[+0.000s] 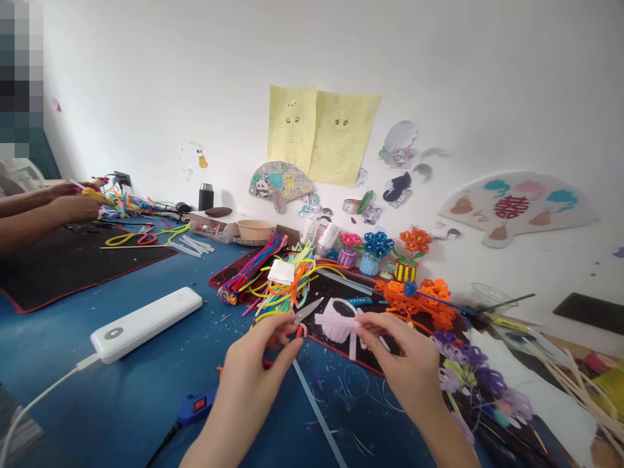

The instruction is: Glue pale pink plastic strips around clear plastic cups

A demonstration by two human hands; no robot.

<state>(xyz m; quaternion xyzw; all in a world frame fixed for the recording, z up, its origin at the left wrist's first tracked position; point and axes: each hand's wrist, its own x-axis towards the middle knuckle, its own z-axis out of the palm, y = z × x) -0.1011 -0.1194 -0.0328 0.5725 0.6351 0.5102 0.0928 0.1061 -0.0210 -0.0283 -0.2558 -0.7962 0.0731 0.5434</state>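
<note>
My right hand pinches a short pale lilac pipe-cleaner strip between thumb and fingertips. Directly behind the strip is a ribbed pale lilac pot with a curved band over it; whether they touch is unclear. To the left, my left hand has thumb and forefinger apart, with no object visible between them. Scissors with orange handles lie just beyond its fingertips, partly hidden by the hand. A blue hot glue gun with a red switch sits beside my left forearm, partly covered.
Bundles of colourful pipe cleaners, potted pipe-cleaner flowers and orange flowers stand toward the wall. Purple flowers lie at right. A white power bank with a cable is at left. Another person's hands work at far left.
</note>
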